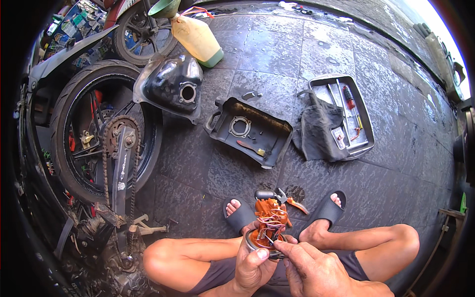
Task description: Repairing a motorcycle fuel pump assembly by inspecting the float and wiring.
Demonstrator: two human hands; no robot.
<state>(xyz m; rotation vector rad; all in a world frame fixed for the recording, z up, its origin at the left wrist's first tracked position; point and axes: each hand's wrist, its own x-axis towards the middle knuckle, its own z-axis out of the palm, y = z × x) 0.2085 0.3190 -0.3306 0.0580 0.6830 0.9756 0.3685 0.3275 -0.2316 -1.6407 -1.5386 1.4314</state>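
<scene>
My left hand [251, 271] is wrapped round the round base of an orange fuel pump unit [272, 214], holding it upright between my knees. Several thin wires loop over its orange body. At the base, my right hand [316, 271] has its fingers closed, with the index finger pointing in at the wires. A thin, light tip shows by that finger; what the right hand grips is mostly hidden. Just beyond the pump lie orange-handled pliers [296, 204] and a small black cylinder [264, 194] on the floor.
A black tray [277, 129] holds a ring, a brush and small parts. Right of it stands a tool case [365, 148] with a dark cloth. A black fuel tank [168, 79], a yellowish jerrycan [197, 38] and a motorcycle wheel [67, 119] are at left.
</scene>
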